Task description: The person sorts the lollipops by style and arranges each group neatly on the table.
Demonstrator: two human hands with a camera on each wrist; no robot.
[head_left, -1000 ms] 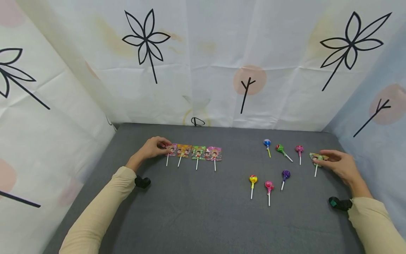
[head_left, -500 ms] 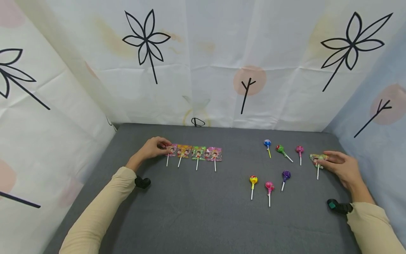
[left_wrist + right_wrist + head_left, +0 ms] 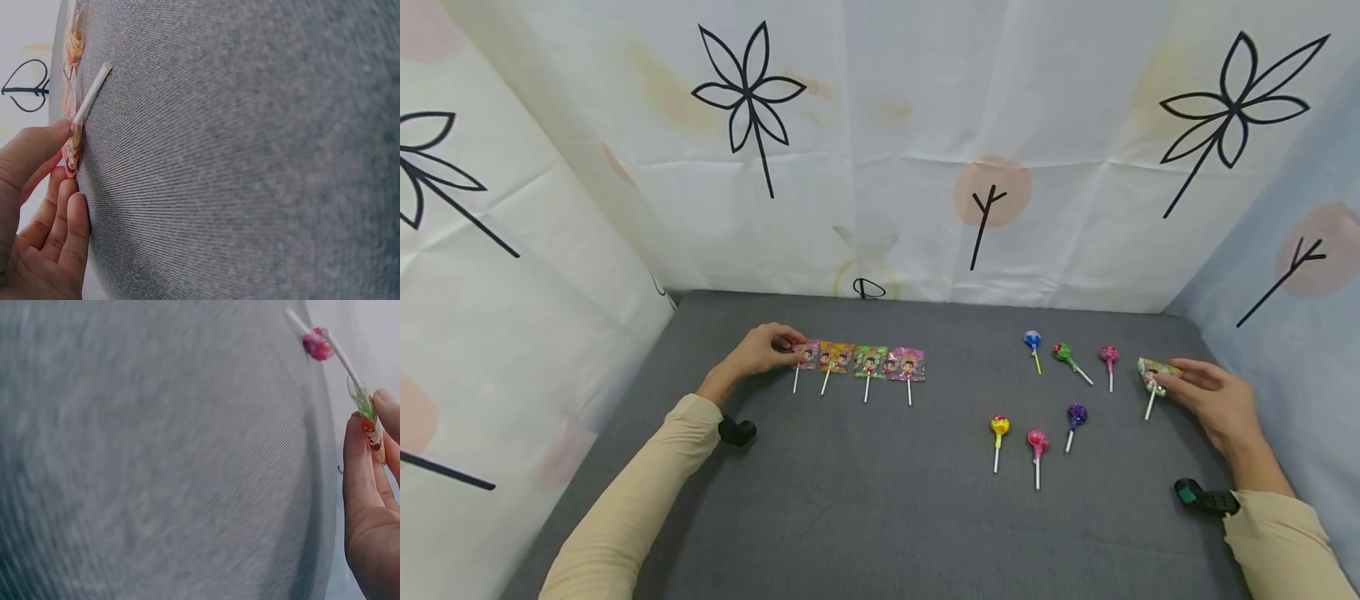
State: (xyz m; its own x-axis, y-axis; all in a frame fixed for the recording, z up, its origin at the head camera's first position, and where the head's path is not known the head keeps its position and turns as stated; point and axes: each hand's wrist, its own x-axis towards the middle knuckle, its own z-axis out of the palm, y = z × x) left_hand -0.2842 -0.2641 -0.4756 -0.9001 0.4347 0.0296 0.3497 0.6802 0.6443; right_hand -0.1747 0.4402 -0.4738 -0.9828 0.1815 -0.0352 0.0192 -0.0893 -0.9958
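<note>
My left hand (image 3: 766,348) is at the left end of a row of flat-wrapped lollipops. Its thumb and fingers pinch the wrapper of the end one, a pink lollipop (image 3: 807,353), whose white stick (image 3: 94,94) slants away from the thumb in the left wrist view. Beside it lie an orange lollipop (image 3: 836,357), a green lollipop (image 3: 870,362) and another pink lollipop (image 3: 910,364), sticks toward me. At the right, my right hand (image 3: 1223,402) pinches a green-and-yellow flat-wrapped lollipop (image 3: 1153,377) between thumb and fingers; the right wrist view shows its wrapper (image 3: 370,428) edge-on.
Ball lollipops lie spread on the grey table (image 3: 880,517): blue (image 3: 1032,338), green (image 3: 1063,352) and pink (image 3: 1108,354) behind, yellow (image 3: 999,425), pink (image 3: 1037,439) and purple (image 3: 1077,413) nearer me. A white patterned cloth (image 3: 910,233) stands behind the table.
My right hand has shifted slightly right and nearer me with the green-and-yellow lollipop, which has tilted a little. My left hand and the row have stayed put.
</note>
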